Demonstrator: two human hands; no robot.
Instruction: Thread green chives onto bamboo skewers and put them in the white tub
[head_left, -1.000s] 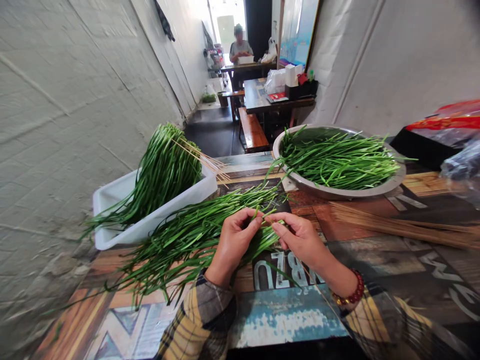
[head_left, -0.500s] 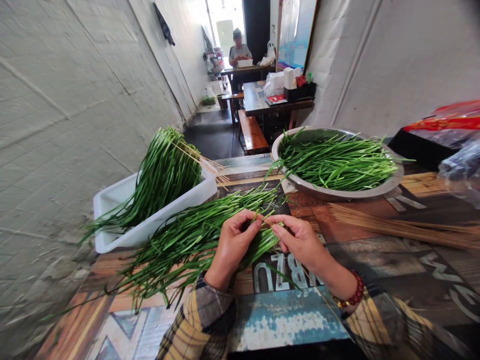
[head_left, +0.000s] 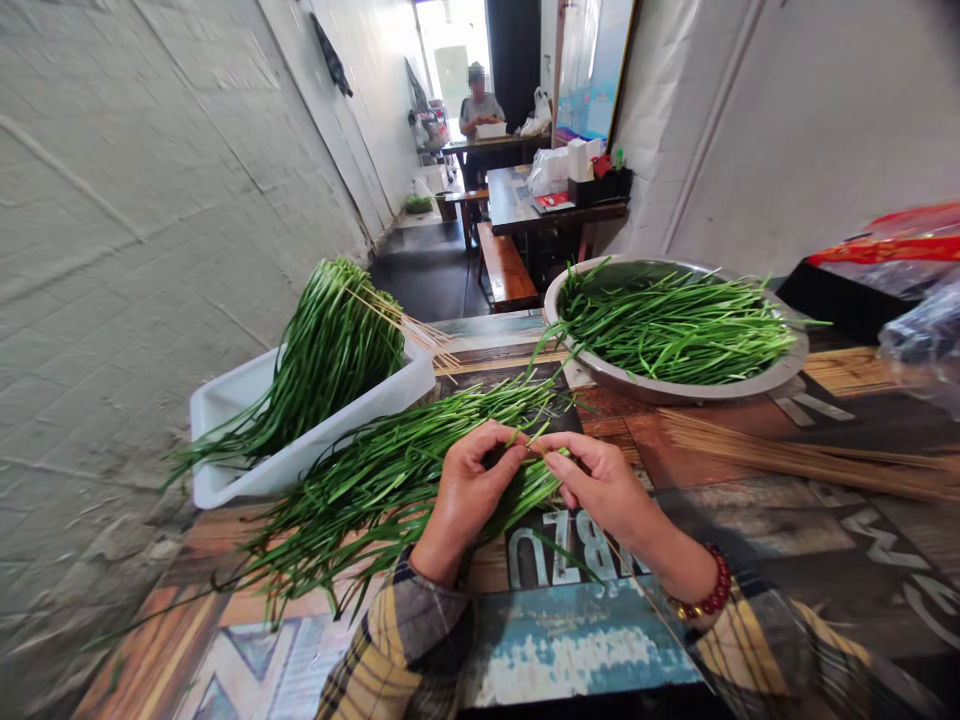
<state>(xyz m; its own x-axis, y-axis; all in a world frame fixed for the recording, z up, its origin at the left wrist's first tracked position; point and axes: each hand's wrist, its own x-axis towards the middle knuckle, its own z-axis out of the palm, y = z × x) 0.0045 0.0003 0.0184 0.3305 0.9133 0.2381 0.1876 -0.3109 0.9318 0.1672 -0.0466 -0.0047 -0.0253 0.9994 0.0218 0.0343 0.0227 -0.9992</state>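
Observation:
My left hand (head_left: 476,485) pinches a green chive stalk between thumb and fingertips, over the right end of a loose pile of chives (head_left: 390,465) on the table. Close beside it, my right hand (head_left: 607,490) is closed on a thin wooden skewer (head_left: 643,587), whose long end slants down toward my right sleeve. The fingertips of both hands nearly meet at the stalk. Whether the skewer's tip has pierced it, I cannot tell. In a white plastic tray (head_left: 214,487) at left lie chives threaded on skewers (head_left: 334,350).
A metal basin (head_left: 562,355) full of chives stands at back right. Bare wooden skewers (head_left: 795,460) lie to the right, near plastic packaging (head_left: 892,245). Beyond are a bench (head_left: 506,265), another table (head_left: 517,205) and a seated person (head_left: 481,108). A wall (head_left: 112,250) runs along the left.
Almost nothing differs. The view has shifted very slightly, and both hands keep the same pinch on stalk and skewer.

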